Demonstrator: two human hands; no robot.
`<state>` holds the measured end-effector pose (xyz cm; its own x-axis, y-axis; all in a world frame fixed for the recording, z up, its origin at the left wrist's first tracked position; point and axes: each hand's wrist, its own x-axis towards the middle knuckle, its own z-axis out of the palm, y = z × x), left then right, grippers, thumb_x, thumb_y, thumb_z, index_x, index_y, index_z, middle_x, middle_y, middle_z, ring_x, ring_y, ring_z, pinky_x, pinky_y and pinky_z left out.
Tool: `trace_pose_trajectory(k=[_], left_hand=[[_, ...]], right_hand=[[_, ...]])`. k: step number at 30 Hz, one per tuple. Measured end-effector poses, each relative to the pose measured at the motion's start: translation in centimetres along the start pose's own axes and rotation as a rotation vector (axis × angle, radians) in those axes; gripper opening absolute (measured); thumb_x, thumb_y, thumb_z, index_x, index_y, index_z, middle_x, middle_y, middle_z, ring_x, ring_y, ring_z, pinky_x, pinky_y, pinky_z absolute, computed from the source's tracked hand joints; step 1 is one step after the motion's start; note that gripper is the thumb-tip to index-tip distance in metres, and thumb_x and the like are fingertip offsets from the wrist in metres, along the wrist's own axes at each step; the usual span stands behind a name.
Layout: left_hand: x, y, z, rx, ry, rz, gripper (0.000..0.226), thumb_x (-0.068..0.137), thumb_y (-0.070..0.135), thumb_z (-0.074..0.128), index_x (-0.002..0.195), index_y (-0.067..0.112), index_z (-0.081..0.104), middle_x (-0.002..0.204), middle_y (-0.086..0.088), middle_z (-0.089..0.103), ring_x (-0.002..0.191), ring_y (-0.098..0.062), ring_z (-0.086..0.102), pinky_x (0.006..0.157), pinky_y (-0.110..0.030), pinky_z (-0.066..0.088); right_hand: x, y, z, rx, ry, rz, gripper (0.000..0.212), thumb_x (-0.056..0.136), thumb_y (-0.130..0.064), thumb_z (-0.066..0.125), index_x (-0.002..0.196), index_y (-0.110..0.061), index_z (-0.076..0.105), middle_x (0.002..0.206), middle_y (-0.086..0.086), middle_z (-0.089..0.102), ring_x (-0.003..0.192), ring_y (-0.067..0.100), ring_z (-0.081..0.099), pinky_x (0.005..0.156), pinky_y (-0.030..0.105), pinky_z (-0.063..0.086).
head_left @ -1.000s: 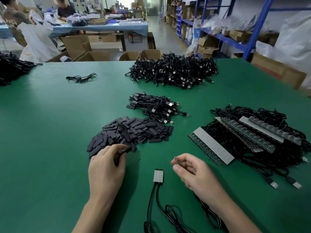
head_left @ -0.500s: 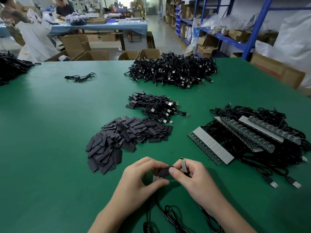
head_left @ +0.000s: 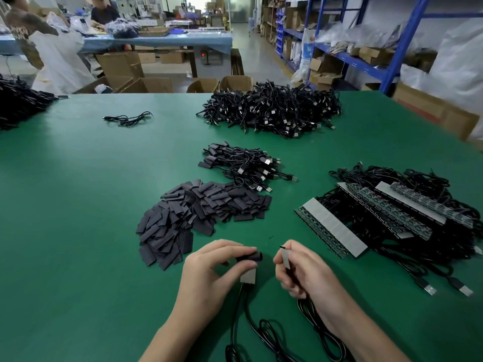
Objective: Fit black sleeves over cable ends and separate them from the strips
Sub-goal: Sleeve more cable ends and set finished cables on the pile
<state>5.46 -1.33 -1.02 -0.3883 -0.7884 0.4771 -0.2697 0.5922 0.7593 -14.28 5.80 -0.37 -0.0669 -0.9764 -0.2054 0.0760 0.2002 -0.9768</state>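
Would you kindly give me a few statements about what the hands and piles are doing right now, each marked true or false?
1. The left hand pinches a black sleeve between thumb and fingers. True.
2. The right hand is empty. False: it holds a cable end with a grey board.
3. The sleeve is already fitted over that board. False: the two are apart.
4. The pile of loose sleeves lies beyond the left hand. True.
5. The table is blue. False: it is green.
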Motion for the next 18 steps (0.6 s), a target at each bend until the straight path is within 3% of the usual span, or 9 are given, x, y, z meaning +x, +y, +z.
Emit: trace_pose_trajectory(k=[6, 13, 18], left_hand=[[0.1, -0.25, -0.01, -0.013, -0.018, 0.002, 0.014, 0.082, 0.029, 0.081, 0.096, 0.029, 0.083, 0.095, 0.021, 0.075, 0.09, -0.005, 0.072, 0.075, -0.021, 0.055], [0.03, -0.48, 0.09, -0.01, -0.065, -0.005, 0.016, 0.083, 0.03, 0.08, 0.099, 0.03, 0.082, 0.097, 0.022, 0.074, 0.089, -0.005, 0.072, 0.074, -0.02, 0.054], [0.05, -0.44, 0.03, -0.012, -0.08, -0.002, 0.017, 0.083, 0.028, 0.081, 0.1, 0.029, 0.082, 0.098, 0.022, 0.074, 0.091, -0.005, 0.071, 0.075, -0.017, 0.053]], right_hand=[[-0.38, -0.23, 0.02, -0.11, -0.04, -0.126, 0.014, 0.105, -0.018, 0.056, 0.091, -0.018, 0.058, 0.068, 0.001, 0.061, 0.056, 0.011, 0.045, 0.053, 0.018, 0.038], [-0.38, -0.28, 0.16, -0.171, -0.002, -0.191, 0.012, 0.095, -0.035, 0.061, 0.085, -0.028, 0.06, 0.066, -0.001, 0.061, 0.058, 0.018, 0.042, 0.054, 0.026, 0.035], [-0.33, -0.11, 0.01, -0.188, -0.001, -0.189, 0.012, 0.092, -0.037, 0.061, 0.083, -0.029, 0.061, 0.064, -0.002, 0.061, 0.057, 0.01, 0.045, 0.055, 0.018, 0.037]])
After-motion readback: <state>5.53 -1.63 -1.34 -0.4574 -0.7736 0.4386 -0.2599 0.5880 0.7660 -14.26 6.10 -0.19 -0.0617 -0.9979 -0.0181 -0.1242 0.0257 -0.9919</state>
